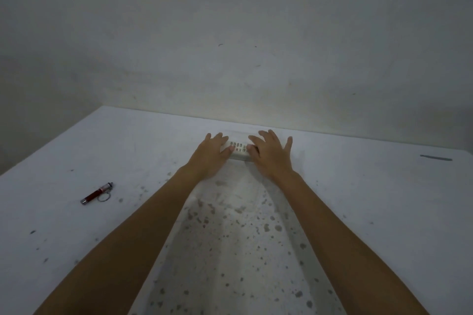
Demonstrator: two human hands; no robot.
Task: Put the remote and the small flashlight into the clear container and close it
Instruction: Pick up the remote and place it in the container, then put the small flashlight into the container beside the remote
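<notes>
At the far edge of the white table, against the wall, both hands lie over one pale boxy thing. It looks like the clear container [239,157], and the white remote [238,148] with its rows of buttons shows in the gap between the hands. My left hand [211,155] covers its left end and my right hand [271,155] its right end. On both hands the fingers are spread over the top and the thumbs rest on the near side. Whether the remote lies inside or on top, I cannot tell. The small red flashlight [96,193], with a key ring, lies far to the left.
The white table [358,199] is speckled with dark spots down the middle. A grey wall rises right behind the container. A dark streak [436,158] marks the table at the far right. The table's left edge runs diagonally at the upper left.
</notes>
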